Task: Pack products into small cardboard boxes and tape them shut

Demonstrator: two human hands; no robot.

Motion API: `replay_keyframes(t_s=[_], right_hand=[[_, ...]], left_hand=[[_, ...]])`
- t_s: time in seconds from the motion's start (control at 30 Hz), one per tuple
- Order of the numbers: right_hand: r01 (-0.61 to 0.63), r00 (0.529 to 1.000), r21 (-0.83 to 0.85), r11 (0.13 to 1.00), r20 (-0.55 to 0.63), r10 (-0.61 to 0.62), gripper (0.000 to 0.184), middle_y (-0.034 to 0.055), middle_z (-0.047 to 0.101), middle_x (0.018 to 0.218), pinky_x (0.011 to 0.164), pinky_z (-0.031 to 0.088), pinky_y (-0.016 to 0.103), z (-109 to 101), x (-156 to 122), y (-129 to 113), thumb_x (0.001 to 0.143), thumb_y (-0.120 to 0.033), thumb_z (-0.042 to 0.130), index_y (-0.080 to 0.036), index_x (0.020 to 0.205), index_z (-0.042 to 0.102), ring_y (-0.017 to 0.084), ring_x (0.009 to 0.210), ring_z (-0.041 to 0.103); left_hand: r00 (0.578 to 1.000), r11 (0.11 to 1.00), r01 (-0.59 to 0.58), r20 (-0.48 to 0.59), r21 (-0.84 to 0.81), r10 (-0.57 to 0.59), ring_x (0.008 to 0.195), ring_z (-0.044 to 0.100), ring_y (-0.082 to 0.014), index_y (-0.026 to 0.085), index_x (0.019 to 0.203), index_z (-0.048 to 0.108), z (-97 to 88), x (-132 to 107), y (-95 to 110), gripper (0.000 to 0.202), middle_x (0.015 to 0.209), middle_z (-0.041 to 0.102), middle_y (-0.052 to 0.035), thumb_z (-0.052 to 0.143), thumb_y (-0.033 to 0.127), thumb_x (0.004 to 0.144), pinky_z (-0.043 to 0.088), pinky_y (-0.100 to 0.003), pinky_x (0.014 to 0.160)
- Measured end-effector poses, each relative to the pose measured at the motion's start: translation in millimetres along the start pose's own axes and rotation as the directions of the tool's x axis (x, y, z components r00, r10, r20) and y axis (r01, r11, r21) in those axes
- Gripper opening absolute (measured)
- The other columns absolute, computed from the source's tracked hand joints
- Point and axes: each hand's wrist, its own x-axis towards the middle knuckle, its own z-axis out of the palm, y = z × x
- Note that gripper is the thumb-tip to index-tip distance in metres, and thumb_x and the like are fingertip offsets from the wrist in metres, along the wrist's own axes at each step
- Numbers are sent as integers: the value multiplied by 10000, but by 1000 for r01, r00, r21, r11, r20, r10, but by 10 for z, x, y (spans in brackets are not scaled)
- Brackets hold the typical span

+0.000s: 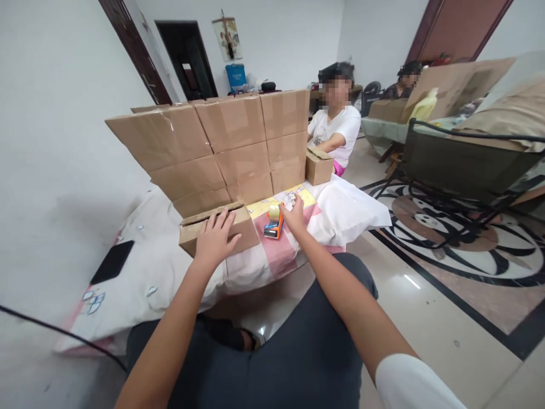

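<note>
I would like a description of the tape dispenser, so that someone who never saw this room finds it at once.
Find the tall stack of cardboard boxes on the cloth-covered table. In front of it, between the box under the left hand and the right hand, sits the tape dispenser. Unlike the brown boxes, it is bright orange and blue.

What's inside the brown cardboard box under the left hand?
The left hand, fingers spread, rests on the rectangular brown cardboard box. A thin dark gap shows along the box's top, but cardboard hides anything inside.
</note>
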Motion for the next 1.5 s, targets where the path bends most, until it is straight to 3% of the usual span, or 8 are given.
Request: replay_keyframes(t_s=[0.07,0.13,0.37,0.57,0.73,0.93,1.17,1.5], right_hand=[[-174,978,118,978,134,158,412,155,657,1136,974,473,423,-13,57,218,789,-323,631,-101,1133,583,275,1108,590],[-229,950,161,960,251,185,291,103,698,943,852,525,372,17,57,369,778,-289,634,-112,1008,606,230,920,648],[-100,926,232,968,376,5,326,55,726,905,746,521,285,90,-47,285,707,-261,690,-140,995,598,171,828,649],[29,947,177,984,309,-83,166,-7,639,662,698,486,307,67,-111,56,689,-314,668,-180,735,580,189,717,596],[113,966,172,979,212,-149,190,17,636,743,756,468,318,119,-164,-126,784,-385,590,-199,778,552,200,779,573],[231,919,288,929,249,-305,260,60,667,901,771,476,313,5,-318,-355,880,-433,520,-184,939,564,206,833,598],[393,847,252,884,274,-455,325,33,588,782,740,450,329,-195,-445,-458,924,-506,458,-204,839,544,200,749,533],[444,869,322,836,71,-489,382,18,513,740,696,406,329,-156,-325,-412,959,-513,386,-214,757,511,183,704,473]], left_hand=[[999,999,33,31,-19,-33,1429,342,-357,222,1504,377,-3,-7,49,698,1587,372,-110,552,490,885,272,-489,1159],[998,998,52,26,-38,-51,1389,391,-363,211,1496,378,-6,-14,91,707,1537,442,-139,563,497,877,221,-522,1169],[986,982,164,15,-97,-164,1274,526,-381,195,1491,402,-65,146,158,740,1319,637,-194,458,642,904,208,-555,1149],[986,980,150,-59,-131,-159,1166,620,-388,145,1478,431,-127,218,152,701,1178,706,-221,433,588,935,331,-540,1090],[977,958,86,-165,-274,-135,1328,474,-390,88,1476,399,-109,60,362,676,1410,537,-246,417,522,958,330,-519,1112],[960,753,-63,-245,-654,-132,1143,570,-304,264,1197,672,10,-4,750,375,1158,656,-115,451,466,970,436,-467,1020],[961,475,-71,-188,-877,-202,947,672,-215,244,867,766,74,167,1019,309,983,680,-90,503,384,948,544,-340,837],[949,279,36,-55,-960,-310,905,690,-243,169,989,756,-240,108,1189,314,935,767,-78,568,403,895,511,-330,817]])
